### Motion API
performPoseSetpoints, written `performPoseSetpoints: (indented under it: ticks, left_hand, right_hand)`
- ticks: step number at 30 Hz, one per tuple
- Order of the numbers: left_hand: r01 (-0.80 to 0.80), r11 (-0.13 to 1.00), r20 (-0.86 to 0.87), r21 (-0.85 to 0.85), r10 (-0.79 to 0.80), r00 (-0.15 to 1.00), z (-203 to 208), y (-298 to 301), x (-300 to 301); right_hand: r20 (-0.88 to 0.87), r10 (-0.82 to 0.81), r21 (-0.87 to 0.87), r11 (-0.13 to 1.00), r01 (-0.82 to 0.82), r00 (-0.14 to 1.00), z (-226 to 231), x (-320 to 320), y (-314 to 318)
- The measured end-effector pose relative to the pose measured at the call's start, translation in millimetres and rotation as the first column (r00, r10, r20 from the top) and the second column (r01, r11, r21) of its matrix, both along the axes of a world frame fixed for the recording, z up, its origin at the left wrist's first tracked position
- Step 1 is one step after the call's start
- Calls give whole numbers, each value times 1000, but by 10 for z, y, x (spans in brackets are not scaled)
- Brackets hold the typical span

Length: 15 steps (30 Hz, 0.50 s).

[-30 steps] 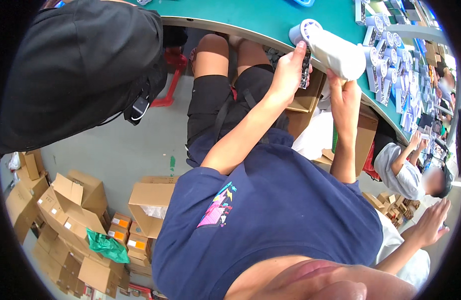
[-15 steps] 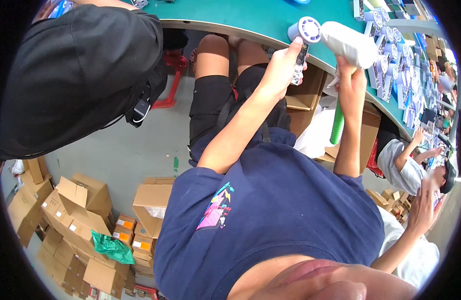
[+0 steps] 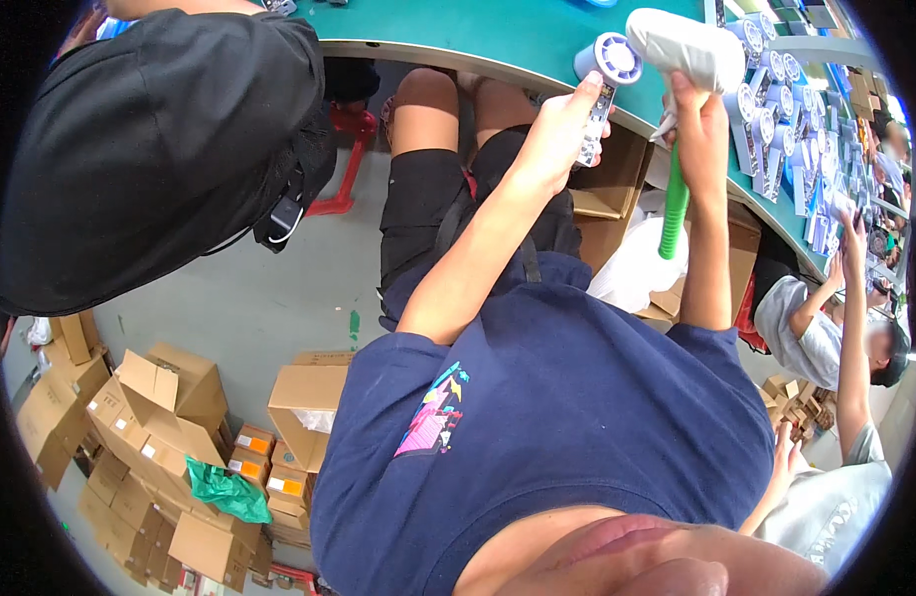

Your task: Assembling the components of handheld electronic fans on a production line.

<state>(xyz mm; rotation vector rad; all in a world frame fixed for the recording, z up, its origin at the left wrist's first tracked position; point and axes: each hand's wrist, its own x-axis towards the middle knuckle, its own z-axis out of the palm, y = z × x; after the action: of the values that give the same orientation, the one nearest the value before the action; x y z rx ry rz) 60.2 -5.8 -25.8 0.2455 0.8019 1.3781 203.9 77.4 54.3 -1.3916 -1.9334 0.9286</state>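
Head view: left hand (image 3: pixel 555 137) closed round the body of a pale handheld fan (image 3: pixel 617 60), upper right of centre, thumb pressed near its round end, circuit board exposed. Right hand (image 3: pixel 703 124) wrapped round the mallet (image 3: pixel 685 52) just below its white-covered head — green handle (image 3: pixel 675 211) hung below. A second ago that head covered part of the fan's face; it had since lifted up the frame, leaving the face uncovered — contact unclear. Similar units (image 3: pixel 776 99) crowded the green bench (image 3: pixel 458 30), upper right.
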Motion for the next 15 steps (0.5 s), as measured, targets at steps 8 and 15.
performPoseSetpoints:
  ticks: [8,15]
  left_hand:
    - [14,1000,-19,18,-13,1000,21,14,-22]
    - [15,1000,-8,-9,-15,1000,45,-23,-33]
  right_hand:
    - [24,209,-66,976,-207,978,145,-280,305]
    - [-27,177,-45,983,-178,984,370,-298,262]
